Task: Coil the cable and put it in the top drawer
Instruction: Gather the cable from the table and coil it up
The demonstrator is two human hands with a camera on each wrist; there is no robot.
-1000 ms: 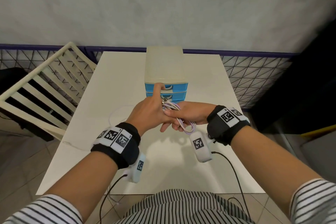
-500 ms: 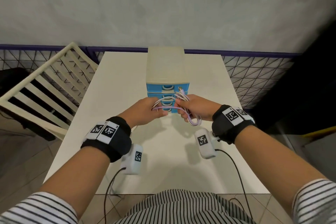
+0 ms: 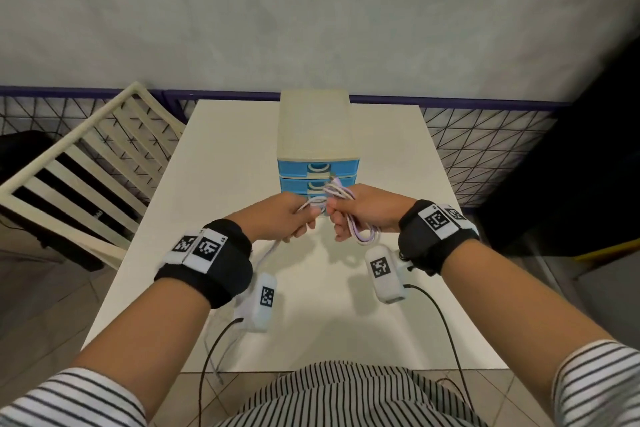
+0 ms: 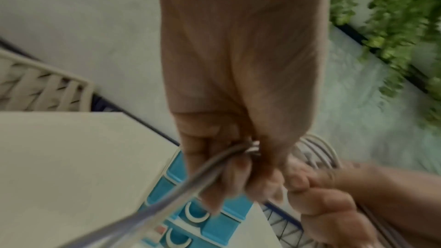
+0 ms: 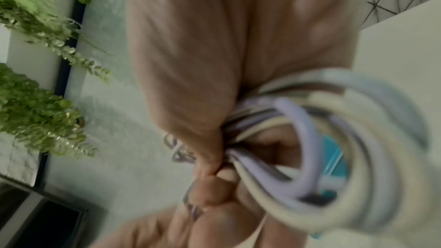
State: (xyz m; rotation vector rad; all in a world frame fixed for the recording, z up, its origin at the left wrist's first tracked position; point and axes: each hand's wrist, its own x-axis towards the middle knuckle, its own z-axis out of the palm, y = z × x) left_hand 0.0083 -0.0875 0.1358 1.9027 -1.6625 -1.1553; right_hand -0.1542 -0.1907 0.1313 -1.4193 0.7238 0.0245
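Note:
A white and lilac cable (image 3: pixel 363 234) is partly wound into loops that my right hand (image 3: pixel 360 211) grips above the table, just in front of the drawer unit. My left hand (image 3: pixel 287 218) pinches the loose strand close beside the right one; the tail runs down under my left wrist and over the table's near edge (image 3: pixel 214 357). In the left wrist view the strand (image 4: pixel 190 180) passes through my curled fingers. The right wrist view shows the loops (image 5: pixel 334 139) bunched in my fist. The small drawer unit (image 3: pixel 317 135) has blue drawers; the top drawer (image 3: pixel 318 168) is closed.
The white table (image 3: pixel 214 163) carries only the drawer unit at its middle back. A cream slatted chair (image 3: pixel 79 170) stands to the left. A wire mesh fence (image 3: pixel 485 149) runs behind the table. Black sensor cords (image 3: pixel 446 333) hang from my wrists.
My hands have drawn apart and come close again, the left one sliding along the strand. Another turn lies on the loops in my right hand, and less loose cable trails on the table.

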